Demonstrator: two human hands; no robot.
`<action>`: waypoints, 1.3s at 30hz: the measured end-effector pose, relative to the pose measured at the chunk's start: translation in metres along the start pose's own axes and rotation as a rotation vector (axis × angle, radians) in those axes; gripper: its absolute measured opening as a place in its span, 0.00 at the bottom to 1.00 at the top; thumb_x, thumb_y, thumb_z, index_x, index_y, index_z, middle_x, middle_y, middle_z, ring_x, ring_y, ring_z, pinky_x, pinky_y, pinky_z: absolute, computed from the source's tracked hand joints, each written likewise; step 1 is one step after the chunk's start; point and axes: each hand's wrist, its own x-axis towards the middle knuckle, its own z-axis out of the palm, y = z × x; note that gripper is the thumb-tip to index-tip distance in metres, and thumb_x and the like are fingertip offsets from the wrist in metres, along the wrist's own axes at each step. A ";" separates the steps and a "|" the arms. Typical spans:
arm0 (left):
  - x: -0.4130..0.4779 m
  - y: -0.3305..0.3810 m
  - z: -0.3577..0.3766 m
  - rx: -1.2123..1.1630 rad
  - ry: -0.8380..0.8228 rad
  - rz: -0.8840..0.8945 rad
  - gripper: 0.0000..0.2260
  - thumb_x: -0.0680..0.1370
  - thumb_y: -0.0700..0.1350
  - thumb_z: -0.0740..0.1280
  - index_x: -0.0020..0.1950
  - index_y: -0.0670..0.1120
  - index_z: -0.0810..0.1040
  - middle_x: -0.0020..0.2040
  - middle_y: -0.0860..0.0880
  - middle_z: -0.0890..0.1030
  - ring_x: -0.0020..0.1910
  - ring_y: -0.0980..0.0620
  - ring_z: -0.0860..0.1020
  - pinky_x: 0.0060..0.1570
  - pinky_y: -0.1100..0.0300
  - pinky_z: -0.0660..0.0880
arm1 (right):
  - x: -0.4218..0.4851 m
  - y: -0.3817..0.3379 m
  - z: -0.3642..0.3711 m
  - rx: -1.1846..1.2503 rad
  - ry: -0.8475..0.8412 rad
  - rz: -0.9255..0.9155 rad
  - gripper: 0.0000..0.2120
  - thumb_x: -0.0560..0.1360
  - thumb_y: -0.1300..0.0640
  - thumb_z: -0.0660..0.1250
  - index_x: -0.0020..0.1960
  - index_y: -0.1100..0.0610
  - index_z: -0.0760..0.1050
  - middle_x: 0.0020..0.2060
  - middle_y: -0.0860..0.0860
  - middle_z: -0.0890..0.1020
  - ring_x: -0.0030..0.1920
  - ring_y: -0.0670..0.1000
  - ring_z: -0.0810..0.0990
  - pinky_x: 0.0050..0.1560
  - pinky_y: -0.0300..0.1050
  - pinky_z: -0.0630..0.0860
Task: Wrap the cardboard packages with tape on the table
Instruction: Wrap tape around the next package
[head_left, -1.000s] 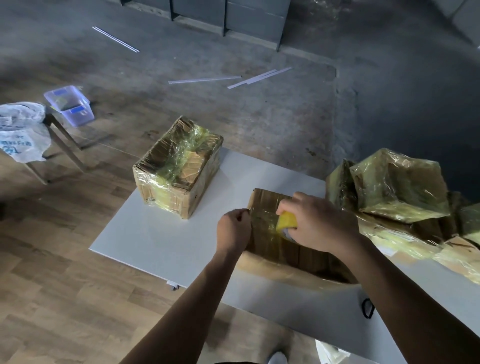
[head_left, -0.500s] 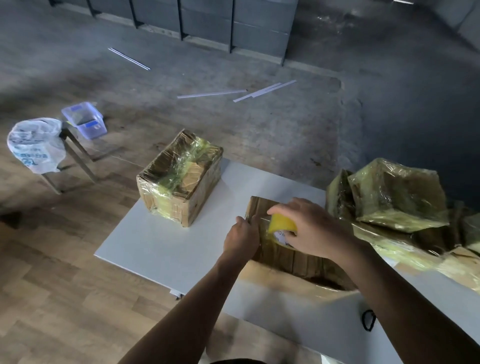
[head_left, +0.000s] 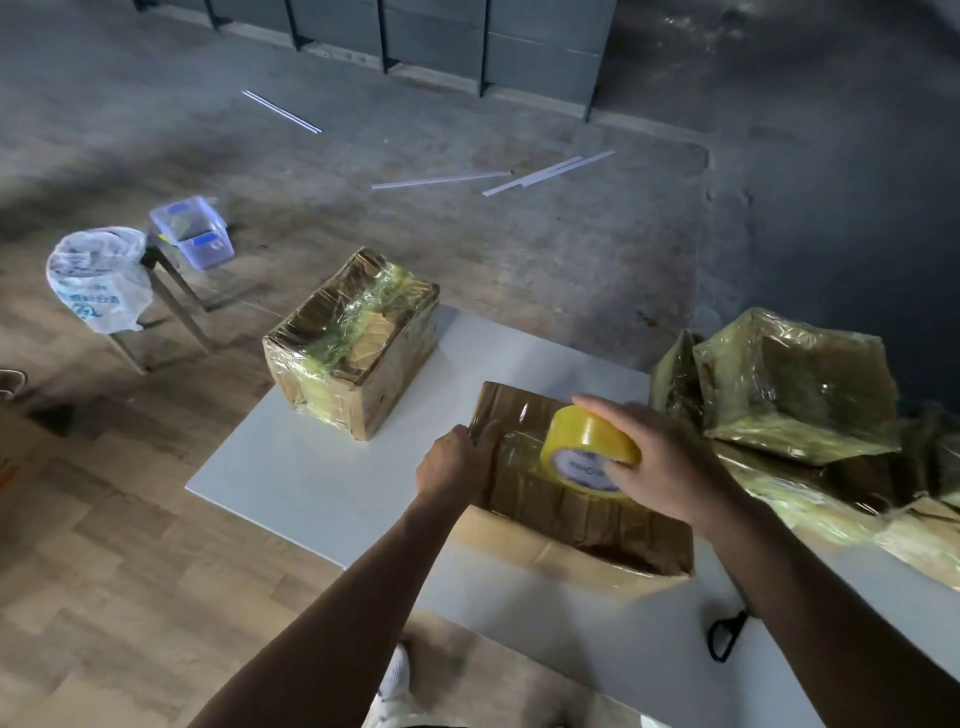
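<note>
- Taping in progress: the cardboard package (head_left: 571, 519) lies flat on the white table (head_left: 311, 478), near the front edge, between the two hands.
- Left hand (head_left: 457, 462) is curled over the package's left end, fingers hooked on the edge. This likely pins the box, and perhaps the loose tape end, so that pulling tape does not drag it.
- Right hand (head_left: 670, 467) is clamped round the yellow tape roll (head_left: 587, 447), fingers over the top. The roll is tilted just above the package's top face, core label toward the camera.
- A glossy strip seems to run from the roll toward the left hand; not certain.
- Near side of the package shows bare cardboard and an uncovered flap seam. Judged partway wrapped.
- Wrapped package (head_left: 353, 343) stands at the far left corner, apart from the work. A heap of wrapped packages (head_left: 795, 384) crowds the right end, probably finished ones set aside for working room.
- Risk: the box slides or the tape wrinkles if the left hand eases.
</note>
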 end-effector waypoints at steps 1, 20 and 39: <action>0.001 0.000 0.000 0.000 -0.002 -0.003 0.26 0.79 0.66 0.53 0.59 0.47 0.76 0.55 0.45 0.81 0.54 0.44 0.78 0.51 0.53 0.74 | -0.003 0.003 -0.010 -0.084 -0.052 0.019 0.37 0.70 0.57 0.69 0.73 0.35 0.59 0.56 0.49 0.79 0.52 0.53 0.80 0.48 0.50 0.79; -0.018 0.031 0.033 0.285 0.413 0.365 0.16 0.70 0.50 0.70 0.53 0.41 0.79 0.51 0.42 0.78 0.52 0.40 0.75 0.48 0.49 0.75 | -0.054 0.045 0.007 0.351 0.239 0.020 0.31 0.70 0.64 0.75 0.66 0.46 0.65 0.60 0.33 0.71 0.58 0.42 0.74 0.46 0.24 0.72; -0.025 0.057 0.041 0.319 0.244 0.521 0.09 0.78 0.47 0.64 0.53 0.44 0.75 0.50 0.45 0.77 0.44 0.44 0.79 0.36 0.52 0.76 | -0.040 0.040 -0.042 -0.150 -0.079 0.020 0.32 0.73 0.57 0.69 0.73 0.40 0.64 0.48 0.47 0.69 0.42 0.45 0.70 0.33 0.29 0.62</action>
